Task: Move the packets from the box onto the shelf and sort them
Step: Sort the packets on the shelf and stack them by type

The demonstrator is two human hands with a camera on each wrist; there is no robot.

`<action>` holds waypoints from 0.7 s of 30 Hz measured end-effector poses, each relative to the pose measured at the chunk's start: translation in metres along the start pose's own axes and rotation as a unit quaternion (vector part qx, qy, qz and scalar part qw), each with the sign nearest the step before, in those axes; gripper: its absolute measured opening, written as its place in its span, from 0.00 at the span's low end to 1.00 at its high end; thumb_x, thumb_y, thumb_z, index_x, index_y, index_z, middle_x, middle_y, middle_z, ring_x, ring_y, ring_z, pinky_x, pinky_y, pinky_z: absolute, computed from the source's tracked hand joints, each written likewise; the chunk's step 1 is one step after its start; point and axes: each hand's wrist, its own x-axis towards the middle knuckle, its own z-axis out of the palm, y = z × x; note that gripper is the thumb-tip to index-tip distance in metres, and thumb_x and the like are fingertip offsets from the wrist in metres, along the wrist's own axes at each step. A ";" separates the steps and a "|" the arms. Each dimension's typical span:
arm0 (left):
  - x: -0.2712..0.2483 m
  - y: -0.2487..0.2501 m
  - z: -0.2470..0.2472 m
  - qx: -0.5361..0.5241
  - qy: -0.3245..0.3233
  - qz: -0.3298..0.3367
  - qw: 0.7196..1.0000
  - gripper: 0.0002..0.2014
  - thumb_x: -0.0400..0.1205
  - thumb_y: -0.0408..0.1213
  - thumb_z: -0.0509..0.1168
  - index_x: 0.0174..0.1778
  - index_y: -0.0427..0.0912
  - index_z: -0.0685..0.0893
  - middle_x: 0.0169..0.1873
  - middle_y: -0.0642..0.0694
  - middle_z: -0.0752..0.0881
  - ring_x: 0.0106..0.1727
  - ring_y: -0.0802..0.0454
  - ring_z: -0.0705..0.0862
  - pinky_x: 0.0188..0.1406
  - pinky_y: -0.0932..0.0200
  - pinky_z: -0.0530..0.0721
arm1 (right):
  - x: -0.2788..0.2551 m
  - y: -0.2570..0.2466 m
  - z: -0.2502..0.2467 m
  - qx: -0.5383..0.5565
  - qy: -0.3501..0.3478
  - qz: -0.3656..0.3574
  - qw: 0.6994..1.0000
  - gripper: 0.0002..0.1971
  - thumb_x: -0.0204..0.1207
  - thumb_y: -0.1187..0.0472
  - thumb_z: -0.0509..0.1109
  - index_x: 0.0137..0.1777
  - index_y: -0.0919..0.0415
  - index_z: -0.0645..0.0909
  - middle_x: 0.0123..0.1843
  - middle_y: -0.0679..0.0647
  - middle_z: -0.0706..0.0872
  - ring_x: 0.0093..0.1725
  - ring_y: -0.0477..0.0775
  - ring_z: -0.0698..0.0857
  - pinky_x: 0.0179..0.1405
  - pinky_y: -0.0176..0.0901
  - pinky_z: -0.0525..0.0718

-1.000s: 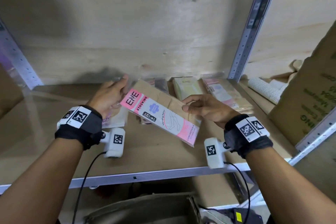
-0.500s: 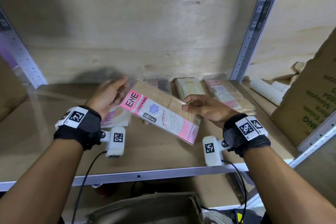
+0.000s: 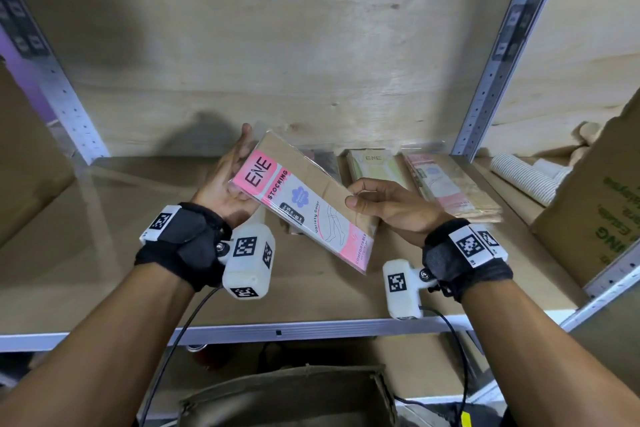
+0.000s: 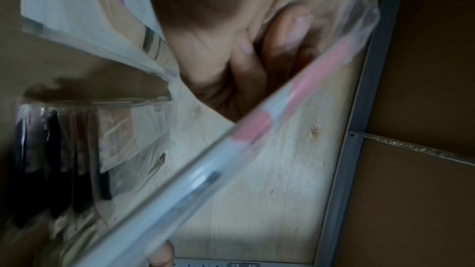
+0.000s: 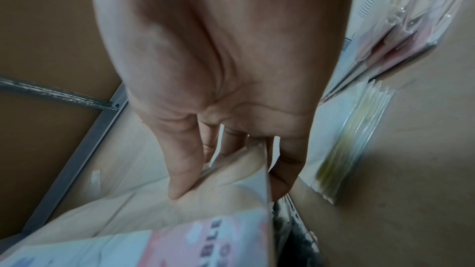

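Both hands, left hand (image 3: 231, 184) and right hand (image 3: 388, 206), are grasping opposite ends of a pink stocking packet (image 3: 304, 210), tilted above the shelf (image 3: 104, 253).

Count taken from the head view. One pink stocking packet (image 3: 304, 208) held above the shelf (image 3: 104, 253). Three stacks of packets at the back of the shelf: one dark stack (image 3: 323, 163), one green stack (image 3: 375, 168), one pink stack (image 3: 446, 184); packets per stack cannot be counted. Two hands present: left hand (image 3: 228, 184), right hand (image 3: 391, 206). One printed carton (image 3: 599, 204) at right. One open box (image 3: 294, 399) below the shelf.
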 end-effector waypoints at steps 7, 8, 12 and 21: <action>0.008 0.011 -0.006 -0.040 -0.010 -0.045 0.998 0.23 0.82 0.62 0.62 0.31 0.48 0.85 0.24 0.53 0.83 0.21 0.60 0.77 0.23 0.69 0.70 | -0.003 -0.002 -0.008 0.035 0.005 0.004 0.999 0.11 0.82 0.66 0.69 0.59 0.74 0.80 0.53 0.70 0.87 0.49 0.63 0.84 0.52 0.48 0.80; 0.011 0.011 -0.009 -0.072 0.000 -0.042 0.997 0.27 0.82 0.65 0.60 0.35 0.45 0.87 0.26 0.51 0.85 0.24 0.58 0.79 0.29 0.68 0.74 | -0.003 -0.004 -0.009 0.048 0.007 0.007 0.999 0.10 0.81 0.65 0.70 0.58 0.70 0.82 0.53 0.69 0.88 0.49 0.62 0.85 0.49 0.45 0.82; 0.009 -0.001 -0.004 0.011 -0.020 -0.063 0.998 0.41 0.82 0.72 0.45 0.53 0.38 0.87 0.40 0.42 0.91 0.34 0.51 0.87 0.36 0.63 0.82 | 0.000 -0.010 -0.008 0.166 0.068 0.017 0.984 0.05 0.78 0.65 0.74 0.52 0.61 0.85 0.58 0.71 0.88 0.48 0.62 0.86 0.45 0.46 0.85; -0.015 -0.048 0.027 0.429 0.065 0.093 0.896 0.31 0.83 0.68 0.54 0.51 0.46 0.90 0.27 0.46 0.90 0.23 0.52 0.85 0.19 0.62 0.80 | 0.014 -0.015 0.036 0.207 0.139 0.008 0.968 0.14 0.73 0.65 0.80 0.50 0.60 0.76 0.54 0.67 0.88 0.46 0.63 0.83 0.36 0.48 0.82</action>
